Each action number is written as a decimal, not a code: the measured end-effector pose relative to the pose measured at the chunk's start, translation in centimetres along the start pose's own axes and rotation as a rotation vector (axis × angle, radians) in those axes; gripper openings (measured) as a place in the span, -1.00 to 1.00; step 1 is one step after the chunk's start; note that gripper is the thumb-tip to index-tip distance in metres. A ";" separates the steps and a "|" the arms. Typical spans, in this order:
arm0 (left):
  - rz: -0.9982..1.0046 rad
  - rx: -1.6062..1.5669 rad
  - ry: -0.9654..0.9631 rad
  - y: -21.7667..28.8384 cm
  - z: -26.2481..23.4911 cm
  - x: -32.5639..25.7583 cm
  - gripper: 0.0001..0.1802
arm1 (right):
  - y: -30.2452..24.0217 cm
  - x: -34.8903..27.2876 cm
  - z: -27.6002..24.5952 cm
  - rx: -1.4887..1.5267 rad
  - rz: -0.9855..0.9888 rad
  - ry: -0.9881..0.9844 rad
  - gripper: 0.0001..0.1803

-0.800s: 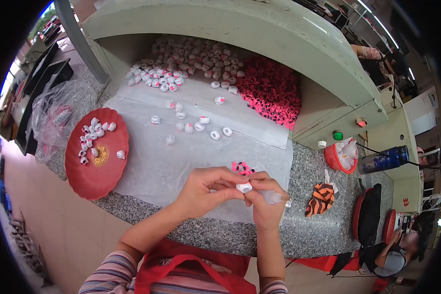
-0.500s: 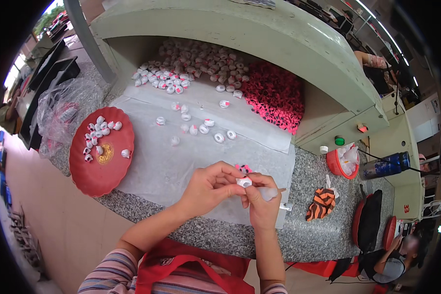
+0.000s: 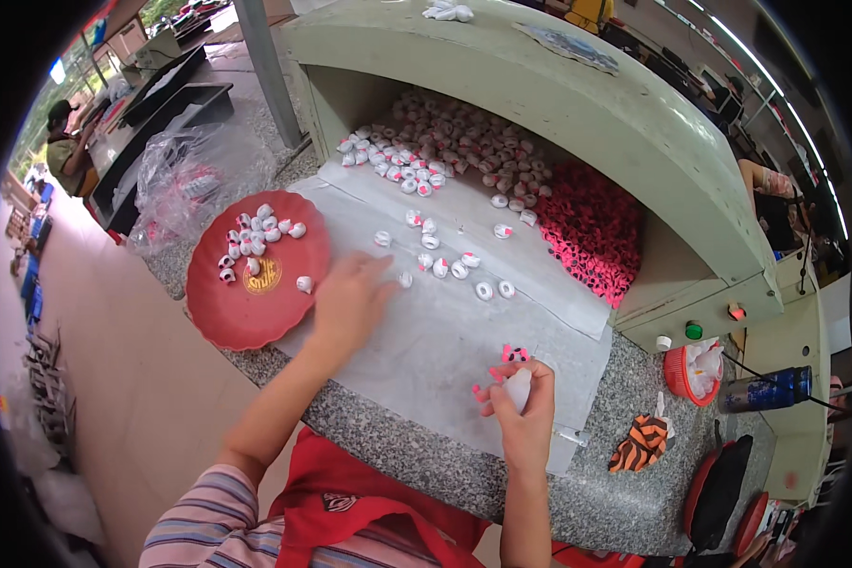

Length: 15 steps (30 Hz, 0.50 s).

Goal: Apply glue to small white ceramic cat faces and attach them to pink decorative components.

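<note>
A translucent white bottle (image 3: 517,387) was gripped in the right hand (image 3: 528,424) above the white sheet, thumb and fingers curled around it, a hold that probably kept it steady. Bits of pink (image 3: 478,389) showed at the fingertips; whether they were pinched or lay beneath could not be told. Just beyond sat a small group of black-dotted pink pieces (image 3: 515,353), seemingly set there for short reach.

The left hand (image 3: 348,301), blurred, hung between the red scalloped plate (image 3: 256,320) and a loose scatter of white pieces (image 3: 459,270). Its fingers looked extended, but the blur hid whether they held anything. The scatter lay spread out, perhaps so single pieces could be taken up easily. Other white pieces (image 3: 257,246) were bunched on the plate's far side, its raised rim likely stopping them from rolling away.

Farther back, a white heap (image 3: 488,142) and a deep pink heap (image 3: 592,227) filled the pale green booth (image 3: 653,133), side by side, presumably to keep kinds apart. The white sheet (image 3: 417,360) covered the speckled counter (image 3: 350,407), perhaps for cleanliness. At right, a striped cloth (image 3: 640,443), a red basket (image 3: 677,374) and a blue flask (image 3: 765,390) stood clear of both hands.
</note>
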<state>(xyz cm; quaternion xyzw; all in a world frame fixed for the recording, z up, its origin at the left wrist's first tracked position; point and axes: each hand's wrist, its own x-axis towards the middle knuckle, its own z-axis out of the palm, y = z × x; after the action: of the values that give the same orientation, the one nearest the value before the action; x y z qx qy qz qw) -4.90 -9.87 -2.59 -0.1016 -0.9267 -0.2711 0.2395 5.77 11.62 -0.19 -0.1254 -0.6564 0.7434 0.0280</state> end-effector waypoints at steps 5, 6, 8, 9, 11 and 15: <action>-0.167 -0.062 -0.290 1.7 2.3 1.7 -0.75 | 0.0 0.3 -1.6 0.070 -0.167 0.037 -0.67; -0.243 -0.215 -0.380 2.4 2.3 2.2 -0.74 | -0.2 0.2 -2.3 0.070 -0.178 0.062 -0.67; -0.411 -0.956 -0.539 4.2 2.2 2.2 -0.71 | -1.1 -0.2 -2.7 0.005 -0.194 0.072 -0.62; -0.624 -1.689 -0.663 5.3 1.8 1.4 -0.68 | -1.6 -0.6 -2.6 0.018 -0.194 0.097 -0.62; -0.698 -1.889 -0.769 7.6 2.0 -0.1 -0.65 | -2.5 -1.1 -2.7 0.053 -0.268 0.182 -0.59; -0.752 -2.060 -0.838 10.0 2.3 -1.4 -0.63 | -2.5 -1.6 -3.7 -0.010 -0.415 0.408 -0.67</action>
<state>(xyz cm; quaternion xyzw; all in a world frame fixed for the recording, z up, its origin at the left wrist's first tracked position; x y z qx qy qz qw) -1.36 -0.35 -0.42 -0.0487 -0.2479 -0.8921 -0.3746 7.88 15.26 2.11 -0.1357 -0.6524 0.6779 0.3104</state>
